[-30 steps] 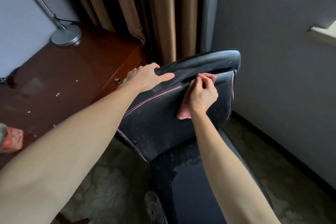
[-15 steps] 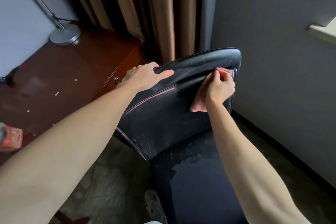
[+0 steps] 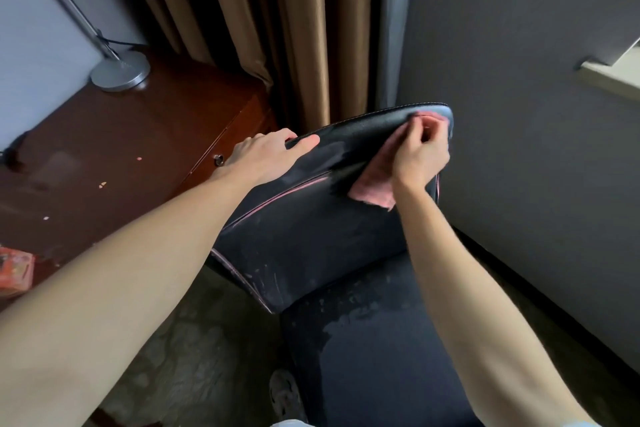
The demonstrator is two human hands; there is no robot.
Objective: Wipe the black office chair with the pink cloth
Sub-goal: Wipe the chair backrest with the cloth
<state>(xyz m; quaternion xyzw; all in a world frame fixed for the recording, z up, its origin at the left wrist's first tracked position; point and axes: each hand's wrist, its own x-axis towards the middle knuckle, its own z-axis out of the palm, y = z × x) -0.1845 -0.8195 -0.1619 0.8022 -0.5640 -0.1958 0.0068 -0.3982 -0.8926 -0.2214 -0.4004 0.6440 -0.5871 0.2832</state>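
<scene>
The right hand (image 3: 420,156), gripping the pink cloth (image 3: 374,184), has swept to the top right corner of the black office chair (image 3: 311,236), which the left hand (image 3: 266,156) clasps, so the upper band looks wiped.

Two bare forearms (image 3: 121,288); left hand (image 3: 263,158), right hand (image 3: 420,156) bare; sliver of pale bluish garment (image 3: 288,423) at bottom edge.

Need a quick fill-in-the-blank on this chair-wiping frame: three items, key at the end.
1. The right hand grips a ____ cloth against the chair's backrest.
2. The left hand holds the backrest's ____ edge.
3. The silver lamp base stands on the wooden ____.
Missing words: pink; top; desk.
</scene>
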